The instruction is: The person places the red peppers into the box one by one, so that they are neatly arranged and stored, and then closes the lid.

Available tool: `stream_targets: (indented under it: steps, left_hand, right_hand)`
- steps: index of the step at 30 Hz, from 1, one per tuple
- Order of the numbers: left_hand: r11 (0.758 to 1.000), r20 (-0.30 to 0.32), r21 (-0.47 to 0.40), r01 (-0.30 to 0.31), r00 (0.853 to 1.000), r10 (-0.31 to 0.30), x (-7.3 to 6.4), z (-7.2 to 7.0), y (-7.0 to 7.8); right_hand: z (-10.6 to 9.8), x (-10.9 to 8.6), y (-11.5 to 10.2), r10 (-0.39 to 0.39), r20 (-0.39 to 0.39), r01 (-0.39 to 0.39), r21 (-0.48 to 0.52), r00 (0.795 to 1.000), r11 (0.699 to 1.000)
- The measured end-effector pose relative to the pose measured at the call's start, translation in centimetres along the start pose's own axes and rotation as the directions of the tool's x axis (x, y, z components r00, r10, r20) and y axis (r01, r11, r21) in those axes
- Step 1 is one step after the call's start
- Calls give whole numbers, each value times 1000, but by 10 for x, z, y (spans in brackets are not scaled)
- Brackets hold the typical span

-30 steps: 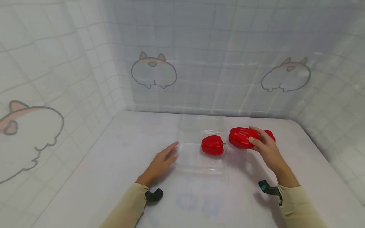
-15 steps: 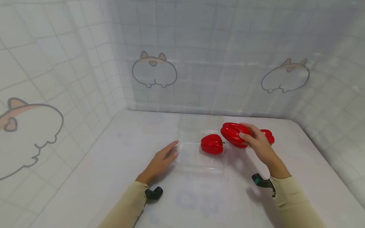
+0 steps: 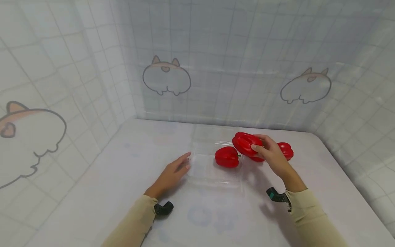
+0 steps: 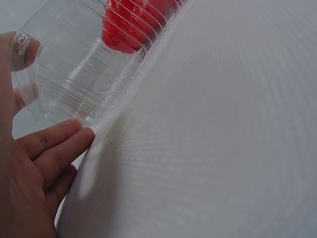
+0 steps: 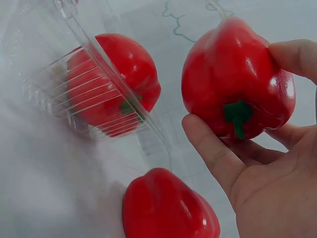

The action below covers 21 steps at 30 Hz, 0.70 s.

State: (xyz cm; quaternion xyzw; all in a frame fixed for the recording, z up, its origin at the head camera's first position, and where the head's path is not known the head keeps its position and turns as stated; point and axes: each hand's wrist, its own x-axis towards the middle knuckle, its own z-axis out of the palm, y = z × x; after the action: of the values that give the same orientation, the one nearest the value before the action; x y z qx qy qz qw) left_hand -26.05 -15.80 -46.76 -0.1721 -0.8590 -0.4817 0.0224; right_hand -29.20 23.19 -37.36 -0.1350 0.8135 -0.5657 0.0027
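My right hand point(image 3: 273, 156) grips a red bell pepper point(image 3: 244, 142) above the table, its thumb and fingers around the sides. In the right wrist view this pepper's green stem point(image 5: 238, 115) faces the camera. A second bell pepper point(image 3: 226, 157) lies in the right part of a clear plastic clamshell box point(image 3: 200, 168), left of and below the held one. At the box's left side rests my left hand point(image 3: 169, 176), fingers extended. Its fingertips point(image 4: 85, 135) are at the box's wall in the left wrist view; whether they press it I cannot tell.
Another red pepper point(image 3: 285, 151) lies on the white table point(image 3: 129, 192), right of the right hand. Part of a further red pepper point(image 3: 258, 159) shows beneath the held one. The box's transparent lid point(image 3: 213, 133) lies back toward the rear curtain point(image 3: 228, 85).
My right hand has lifted the held pepper and carried it left, toward the box. More of the peppers behind and below it now shows. The left hand has stayed beside the box.
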Motion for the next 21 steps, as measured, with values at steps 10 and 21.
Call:
stream_targets:
  steps: [10,21]
  left_hand:
    - [1000,10,1,1,1000,-1,0,-3,2]
    - [1000,6,-17,19,1000,-19,-1,-2,4]
  right_hand:
    - [12,11,-4,-32,17,31,31,999,999]
    - [23,22,-9,-48,53,44,71,997,997]
